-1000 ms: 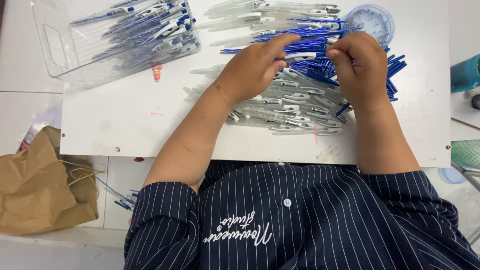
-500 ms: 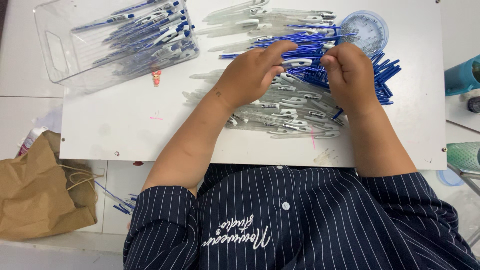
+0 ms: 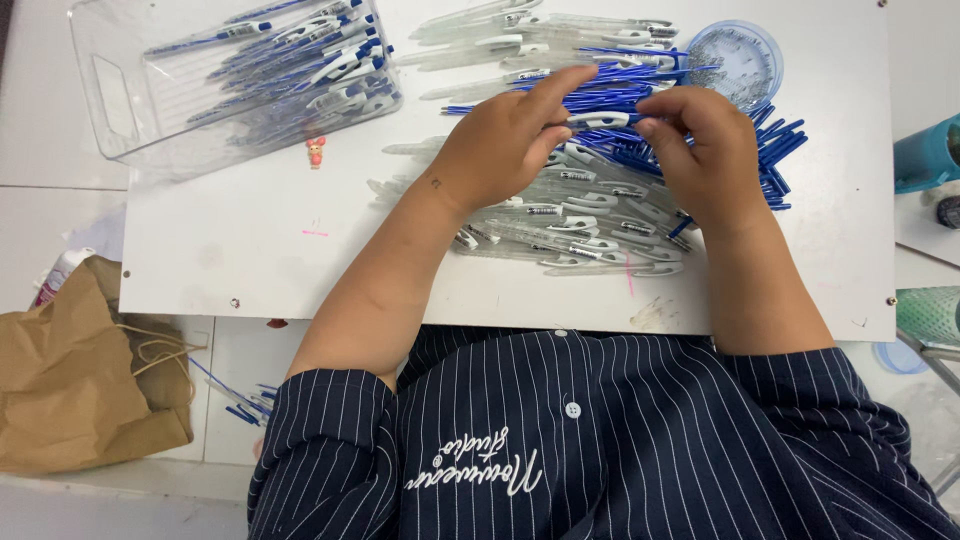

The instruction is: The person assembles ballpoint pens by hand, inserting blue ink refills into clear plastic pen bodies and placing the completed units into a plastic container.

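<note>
Pen (image 3: 600, 120) w/ white clip sits pinched between both hands over blue refills (image 3: 770, 150), above clear barrels (image 3: 590, 225) on board (image 3: 250, 230). Left hand (image 3: 505, 145) fingers clamped on its left end, right hand (image 3: 705, 150) on right end. Tray (image 3: 110, 95) w/ finished pens top left; round tub (image 3: 745, 60) top right.

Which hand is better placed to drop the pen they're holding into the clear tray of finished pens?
Probably the left hand: it grips the pen and lies nearer the clear tray at upper left. The right hand sits farther away, over the blue refills.
</note>
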